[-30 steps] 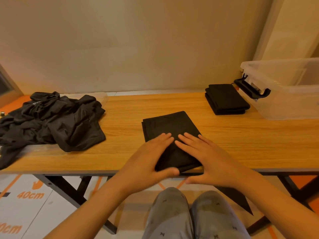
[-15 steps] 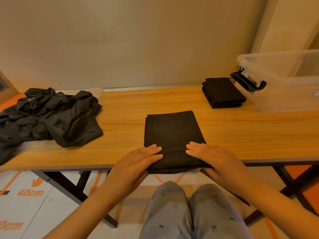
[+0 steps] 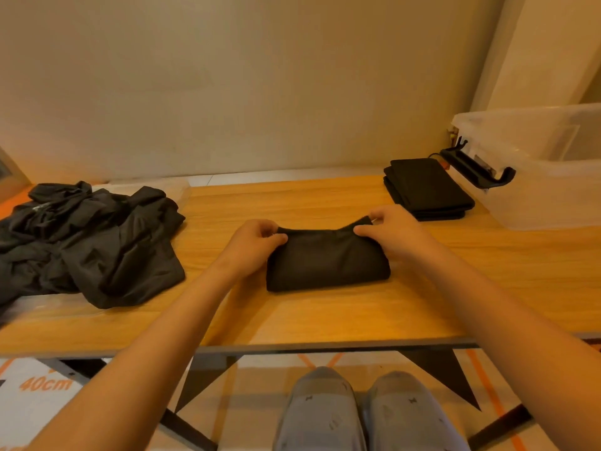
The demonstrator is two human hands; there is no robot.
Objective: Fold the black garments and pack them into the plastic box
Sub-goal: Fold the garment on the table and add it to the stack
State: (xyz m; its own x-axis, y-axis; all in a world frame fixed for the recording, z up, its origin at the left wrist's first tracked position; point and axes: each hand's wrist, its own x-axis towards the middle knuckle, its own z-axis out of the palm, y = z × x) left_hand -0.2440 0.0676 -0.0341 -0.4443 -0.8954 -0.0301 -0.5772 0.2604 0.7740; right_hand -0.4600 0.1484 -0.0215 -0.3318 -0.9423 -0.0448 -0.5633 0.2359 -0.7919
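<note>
At centre of desk (image 3: pixel 325 320): black garment (image 3: pixel 328 263), folded over, far edge pinched at its 2 corners. Left hand (image 3: pixel 252 244) and right hand (image 3: pixel 395 231) each clamped on cloth, evidently to align edges. Near right far corner: folded stack (image 3: pixel 427 190) just beside plastic box (image 3: pixel 546 170). Left edge: unfolded pile (image 3: pixel 87 239), awaiting folding.

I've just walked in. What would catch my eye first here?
Two hands, left hand and right hand, pinch the far corners of a folded black garment mid-table. A crumpled black heap sprawls at the left, while a neat folded stack sits beside the clear plastic box at the right.
</note>
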